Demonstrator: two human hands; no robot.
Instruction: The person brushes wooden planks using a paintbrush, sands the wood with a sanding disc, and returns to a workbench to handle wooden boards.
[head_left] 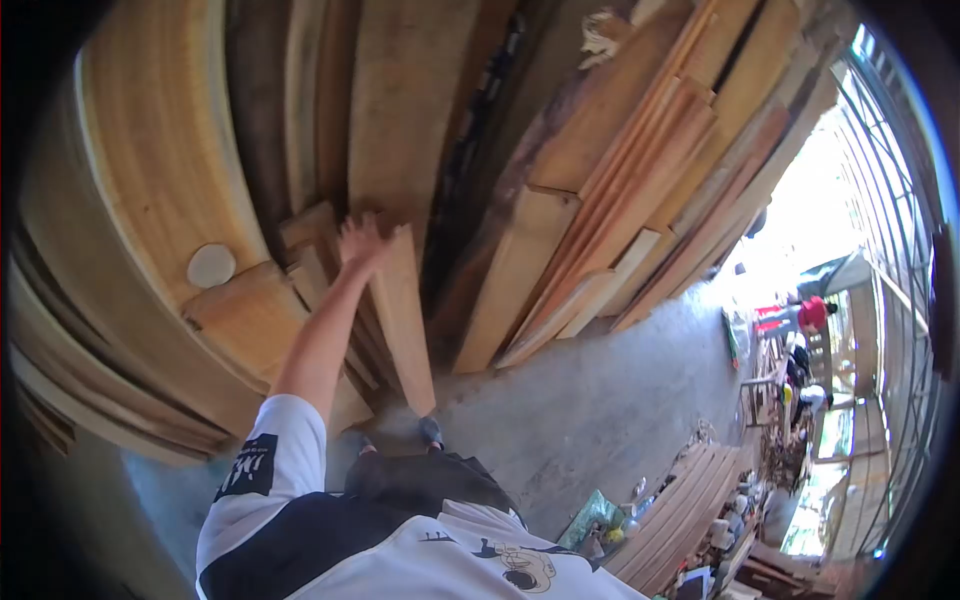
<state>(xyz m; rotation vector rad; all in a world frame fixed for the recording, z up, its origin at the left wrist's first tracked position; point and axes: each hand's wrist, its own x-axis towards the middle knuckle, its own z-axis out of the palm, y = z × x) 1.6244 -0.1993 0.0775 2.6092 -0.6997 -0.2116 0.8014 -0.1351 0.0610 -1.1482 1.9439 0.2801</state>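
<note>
My left hand (364, 243) reaches forward to the top end of a short wooden board (404, 320). Its fingers curl over the upper edge, partly hidden and a little blurred. The board stands on end, slightly tilted, with its lower end near my feet. Other short boards (312, 268) lean just left of the hand, and a tall wide plank (405, 110) rises behind it. My right hand is not in view.
Tall slabs (165, 140) lean on the left, with a pale round disc (211, 265) against one. More planks (610, 190) lean on the right. Concrete floor (560, 400) runs beside them. Stacked boards (680, 515) lie at lower right. A person in red (800, 316) and others are farther off.
</note>
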